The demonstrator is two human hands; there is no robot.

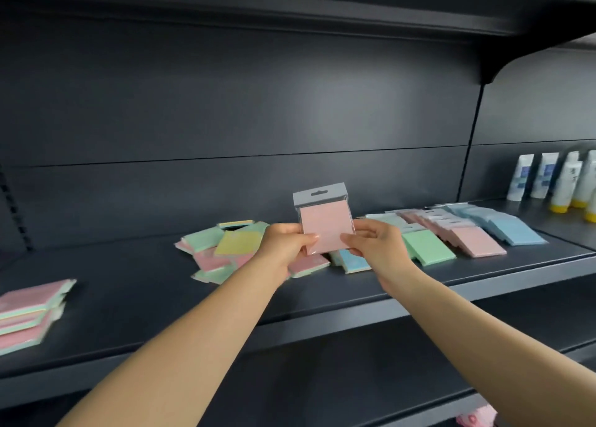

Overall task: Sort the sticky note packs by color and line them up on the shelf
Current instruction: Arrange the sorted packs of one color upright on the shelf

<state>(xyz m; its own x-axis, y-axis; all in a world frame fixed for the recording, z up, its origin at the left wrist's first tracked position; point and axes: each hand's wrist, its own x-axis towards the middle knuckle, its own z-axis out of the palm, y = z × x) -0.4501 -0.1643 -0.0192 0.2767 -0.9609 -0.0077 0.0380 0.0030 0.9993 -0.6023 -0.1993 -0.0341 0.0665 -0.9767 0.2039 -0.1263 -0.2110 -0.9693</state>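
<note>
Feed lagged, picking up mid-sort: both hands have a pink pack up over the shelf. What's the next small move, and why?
Probably carry the pink pack, pinched by the left hand and right hand, rightward onto the pink row, which lies between the green row and blue row.

Bare forearms (206, 339), no sleeves

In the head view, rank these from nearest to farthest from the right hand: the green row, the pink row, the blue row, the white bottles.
1. Green row: just right of the right hand.
2. Pink row: next over to the right.
3. Blue row: beyond the pink.
4. White bottles: far right, at the back of the next shelf bay.
</note>
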